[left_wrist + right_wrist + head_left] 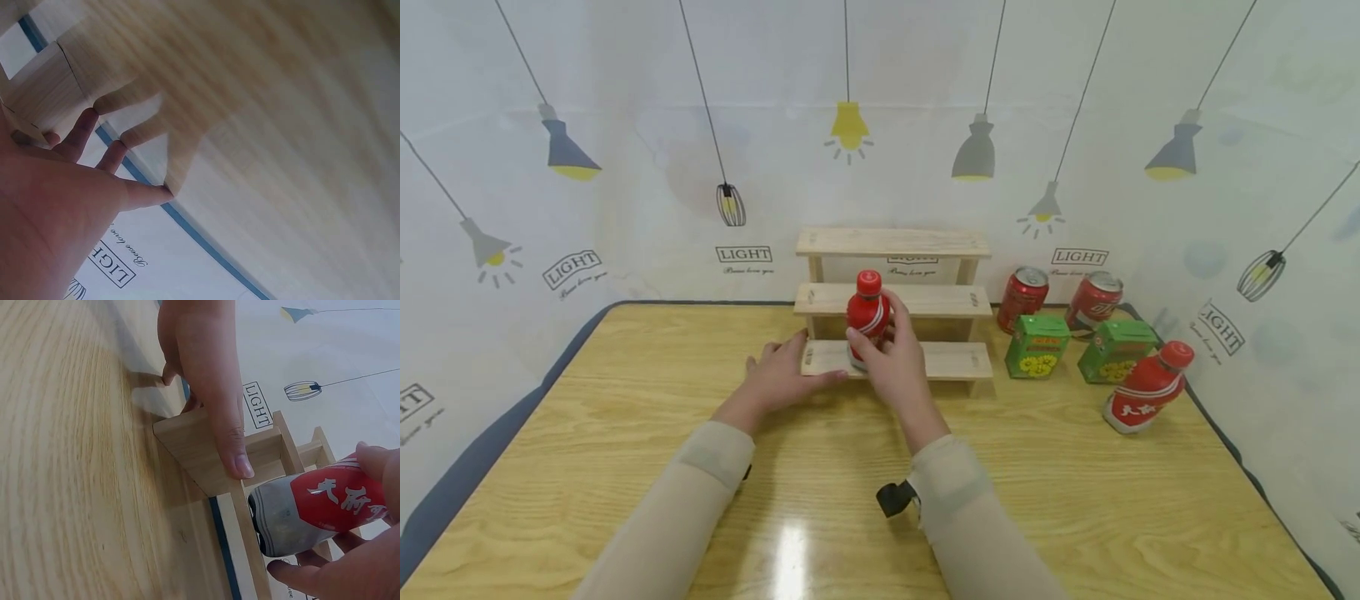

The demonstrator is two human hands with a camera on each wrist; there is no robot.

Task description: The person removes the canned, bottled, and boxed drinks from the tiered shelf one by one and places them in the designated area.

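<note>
My right hand [895,362] grips a red-capped plastic bottle [868,315] with a red label, thumb on one side and fingers on the other. Its base is right at the front edge of the lowest step of a three-tier wooden shelf [947,360]. White characters show on the bottle's label [340,499] in the right wrist view. At the shelf's left end is my left hand [778,375], its thumb lying straight along the lowest step's front. In the left wrist view, spread fingers [147,195] of this hand touch the glossy tabletop.
Right of the shelf stand two red drink cans [1024,298] [1093,302], with two green cartons [1037,346] [1117,350] before them. Another red-capped bottle [1146,387] stands nearer the right table edge. A lamp-patterned white sheet [655,167] hangs behind the wooden table [805,500].
</note>
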